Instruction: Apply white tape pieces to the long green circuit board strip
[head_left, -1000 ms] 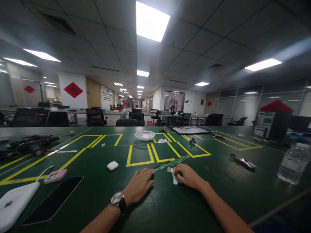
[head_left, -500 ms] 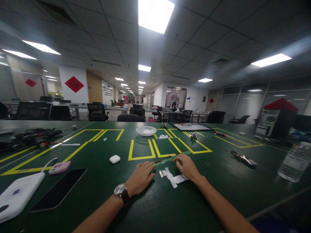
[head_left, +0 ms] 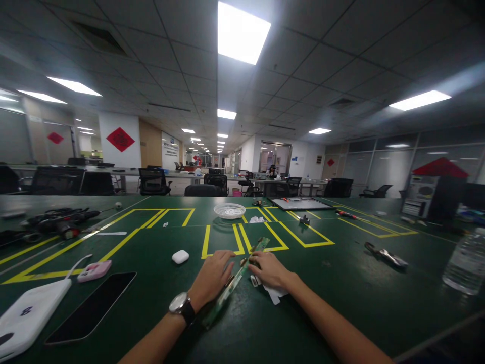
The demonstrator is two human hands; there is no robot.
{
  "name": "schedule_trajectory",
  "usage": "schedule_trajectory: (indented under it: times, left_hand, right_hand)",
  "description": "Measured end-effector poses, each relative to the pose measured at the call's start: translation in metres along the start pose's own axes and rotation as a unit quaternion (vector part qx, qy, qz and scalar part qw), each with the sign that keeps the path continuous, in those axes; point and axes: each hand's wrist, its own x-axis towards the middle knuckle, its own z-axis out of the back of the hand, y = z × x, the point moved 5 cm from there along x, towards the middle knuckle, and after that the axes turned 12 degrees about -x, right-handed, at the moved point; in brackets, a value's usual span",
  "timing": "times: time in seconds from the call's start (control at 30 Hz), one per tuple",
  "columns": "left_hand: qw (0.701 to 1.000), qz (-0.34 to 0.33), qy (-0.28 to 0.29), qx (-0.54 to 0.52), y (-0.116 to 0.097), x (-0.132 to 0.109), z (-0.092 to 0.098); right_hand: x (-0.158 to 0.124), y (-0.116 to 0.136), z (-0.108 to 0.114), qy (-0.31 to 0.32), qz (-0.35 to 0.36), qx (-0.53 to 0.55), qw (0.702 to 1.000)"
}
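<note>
A long, narrow green circuit board point(head_left: 235, 281) with small brown parts lies slantwise between my hands, its far end up and to the right. My right hand point(head_left: 270, 269) is closed on its upper half, fingertips bent over the edge. On the other side, my left hand point(head_left: 212, 278), wearing a watch point(head_left: 181, 304), has fingers stretched out and thumb apart; its thumb side is against or very near the board. Torn white strips point(head_left: 275, 294) lie partly under my right hand, beside a small pale piece point(head_left: 253, 281).
A white basket point(head_left: 229, 211) stands beyond the hands on the green table point(head_left: 151, 313). At left are an earbud case point(head_left: 180, 257), a phone point(head_left: 93, 307) and a white power bank point(head_left: 34, 313). Pliers point(head_left: 385, 256) and a water bottle point(head_left: 465, 263) are at right.
The circuit board has turned from nearly level to a steep slant, its near end toward me. My right hand has moved left along it, and my left hand no longer covers its left end.
</note>
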Motion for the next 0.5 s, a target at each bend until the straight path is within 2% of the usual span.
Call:
schedule_trajectory:
  times: [0.17,0.27,0.33,0.43,0.5]
  left_hand:
    - [0.998,-0.001,0.060,-0.013,0.009,-0.004,-0.007]
    - [0.994,-0.008,0.107,0.007,0.008,-0.010,-0.018]
    - [0.992,-0.001,0.125,0.026,0.005,-0.013,-0.022]
    - [0.990,0.014,0.137,0.040,0.001,-0.014,-0.024]
    - [0.988,0.023,0.145,0.042,0.000,-0.014,-0.024]
  right_hand:
    - [-0.018,0.051,0.011,0.002,0.160,0.037,0.986]
    - [-0.032,0.062,0.018,0.006,0.203,0.067,0.977]
    - [-0.036,0.057,0.022,-0.009,0.198,0.085,0.977]
    - [-0.035,0.032,0.028,-0.053,0.127,0.103,0.985]
    - [-0.035,0.016,0.029,-0.048,0.100,0.107,0.988]
